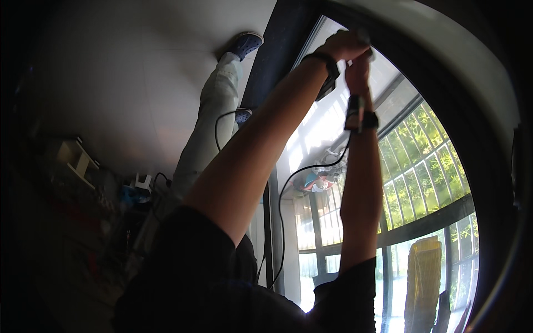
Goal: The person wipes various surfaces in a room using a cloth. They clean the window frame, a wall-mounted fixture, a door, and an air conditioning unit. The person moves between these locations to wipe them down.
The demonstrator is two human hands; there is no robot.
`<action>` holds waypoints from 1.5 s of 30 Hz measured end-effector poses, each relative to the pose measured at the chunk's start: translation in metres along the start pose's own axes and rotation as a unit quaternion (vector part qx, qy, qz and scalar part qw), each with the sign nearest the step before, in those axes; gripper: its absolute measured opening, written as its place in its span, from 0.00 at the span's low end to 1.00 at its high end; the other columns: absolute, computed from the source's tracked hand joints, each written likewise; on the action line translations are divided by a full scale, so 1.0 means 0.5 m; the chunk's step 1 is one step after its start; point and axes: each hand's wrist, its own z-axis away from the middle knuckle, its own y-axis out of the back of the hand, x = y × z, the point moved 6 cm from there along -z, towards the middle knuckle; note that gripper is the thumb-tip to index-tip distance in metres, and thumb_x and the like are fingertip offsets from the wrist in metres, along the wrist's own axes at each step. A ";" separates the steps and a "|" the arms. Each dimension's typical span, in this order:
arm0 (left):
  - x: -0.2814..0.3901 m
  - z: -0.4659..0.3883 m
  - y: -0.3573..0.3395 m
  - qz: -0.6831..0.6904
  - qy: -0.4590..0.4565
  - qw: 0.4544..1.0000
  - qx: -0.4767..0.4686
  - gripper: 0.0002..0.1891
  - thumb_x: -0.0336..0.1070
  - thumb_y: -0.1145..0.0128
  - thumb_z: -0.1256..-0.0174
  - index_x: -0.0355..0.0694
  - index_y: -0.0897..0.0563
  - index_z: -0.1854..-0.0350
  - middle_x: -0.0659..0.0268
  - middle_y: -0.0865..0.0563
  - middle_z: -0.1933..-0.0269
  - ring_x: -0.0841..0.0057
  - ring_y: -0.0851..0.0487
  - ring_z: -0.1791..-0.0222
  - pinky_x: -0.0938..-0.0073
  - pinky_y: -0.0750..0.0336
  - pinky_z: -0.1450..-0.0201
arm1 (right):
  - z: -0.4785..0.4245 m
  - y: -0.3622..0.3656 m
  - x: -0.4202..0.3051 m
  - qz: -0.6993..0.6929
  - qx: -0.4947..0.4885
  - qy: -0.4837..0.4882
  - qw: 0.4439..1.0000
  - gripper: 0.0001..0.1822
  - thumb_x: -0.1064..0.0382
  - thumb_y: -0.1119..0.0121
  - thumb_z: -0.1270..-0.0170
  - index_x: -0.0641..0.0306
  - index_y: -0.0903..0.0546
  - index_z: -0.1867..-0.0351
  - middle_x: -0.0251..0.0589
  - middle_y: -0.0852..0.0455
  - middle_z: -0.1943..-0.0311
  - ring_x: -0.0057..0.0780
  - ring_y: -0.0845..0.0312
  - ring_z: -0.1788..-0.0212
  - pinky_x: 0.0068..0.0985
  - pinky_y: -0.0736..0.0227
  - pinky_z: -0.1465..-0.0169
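Note:
Both arms, in short black sleeves, reach forward to the upper edge of a glass pane (333,120) in a dark frame (441,79). My left hand (344,45) is bent with its fingers at the frame's inner edge, next to a small greyish patch that is too blurred to name. Just below it, close against it, is my right hand (358,74), its fingers curled and mostly hidden. Whether either hand grips something cannot be made out. A black wrist strap (327,62) circles the left wrist; black bands with a small device (355,111) circle the right.
A black cable (283,208) loops below the arms. Beyond the glass are a barred railing (416,166), green foliage and a yellow cloth-like thing (422,283). Left are a leg in light trousers (218,95), a dark blue clog (246,43) and a small shelf unit (77,160) amid dim clutter.

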 end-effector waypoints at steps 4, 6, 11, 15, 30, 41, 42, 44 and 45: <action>0.014 -0.022 0.002 0.029 -0.069 0.997 -0.005 0.21 0.48 0.45 0.27 0.38 0.22 0.42 0.54 0.13 0.53 0.64 0.12 0.54 0.65 0.16 0.63 | -0.022 0.003 -0.065 0.459 -0.021 0.175 0.871 0.18 0.69 0.36 0.37 0.67 0.22 0.45 0.54 0.13 0.54 0.50 0.16 0.50 0.38 0.21 0.49; -0.030 -0.003 -0.017 0.142 -0.072 0.987 -0.004 0.18 0.43 0.46 0.25 0.38 0.24 0.41 0.57 0.14 0.56 0.66 0.13 0.56 0.66 0.16 0.66 | 0.005 -0.011 -0.039 0.455 -0.040 0.138 0.879 0.15 0.66 0.34 0.39 0.66 0.19 0.52 0.53 0.12 0.57 0.52 0.16 0.51 0.39 0.21 0.49; -0.258 0.129 -0.146 -0.087 0.011 0.996 -0.013 0.33 0.55 0.48 0.28 0.33 0.32 0.32 0.45 0.14 0.48 0.57 0.12 0.51 0.64 0.18 0.50 | 0.222 -0.031 0.202 0.397 -0.040 0.041 0.916 0.29 0.67 0.32 0.42 0.63 0.26 0.37 0.46 0.16 0.44 0.40 0.22 0.38 0.31 0.28 0.36; -0.441 0.381 -0.252 -0.125 0.168 0.970 -0.120 0.39 0.61 0.50 0.32 0.32 0.36 0.31 0.41 0.17 0.43 0.46 0.18 0.44 0.54 0.23 0.39 | 0.531 -0.115 0.368 0.246 -0.056 -0.117 0.961 0.34 0.74 0.36 0.41 0.64 0.33 0.32 0.45 0.23 0.36 0.38 0.27 0.34 0.32 0.32 0.30; -0.853 1.103 -0.577 -0.131 0.350 0.845 -0.382 0.37 0.58 0.54 0.29 0.35 0.39 0.28 0.43 0.25 0.33 0.45 0.23 0.37 0.52 0.29 0.33 | 1.401 -0.266 0.571 0.024 0.066 -0.463 0.884 0.19 0.71 0.38 0.37 0.65 0.21 0.44 0.45 0.14 0.48 0.41 0.19 0.43 0.35 0.26 0.40; -0.754 0.733 -0.462 -0.096 0.288 0.913 -0.271 0.37 0.47 0.49 0.32 0.33 0.41 0.25 0.45 0.40 0.23 0.49 0.35 0.25 0.53 0.38 0.25 | 1.015 -0.232 0.674 -0.369 0.127 -0.419 0.820 0.27 0.62 0.51 0.27 0.59 0.37 0.28 0.41 0.30 0.30 0.35 0.33 0.30 0.33 0.34 0.29; -0.736 0.672 -0.433 -0.101 0.270 0.930 -0.228 0.37 0.47 0.48 0.32 0.33 0.40 0.26 0.44 0.39 0.24 0.48 0.34 0.26 0.52 0.37 0.25 | 0.916 -0.239 0.638 -0.451 0.131 -0.400 0.787 0.27 0.61 0.53 0.26 0.59 0.37 0.27 0.41 0.31 0.29 0.35 0.34 0.29 0.33 0.36 0.28; -0.683 0.536 -0.375 -0.104 0.214 0.960 -0.144 0.36 0.47 0.45 0.33 0.34 0.39 0.27 0.43 0.36 0.26 0.48 0.31 0.29 0.52 0.34 0.27 | 0.734 -0.232 0.581 -0.497 0.109 -0.358 0.783 0.27 0.58 0.57 0.23 0.59 0.39 0.26 0.41 0.32 0.28 0.36 0.35 0.28 0.33 0.38 0.27; -0.654 0.460 -0.345 -0.100 0.179 0.974 -0.097 0.35 0.46 0.43 0.33 0.34 0.38 0.28 0.42 0.33 0.27 0.48 0.29 0.30 0.53 0.33 0.28 | 0.634 -0.219 0.548 -0.496 0.095 -0.340 0.793 0.27 0.56 0.59 0.22 0.59 0.39 0.25 0.41 0.33 0.28 0.37 0.35 0.28 0.33 0.39 0.26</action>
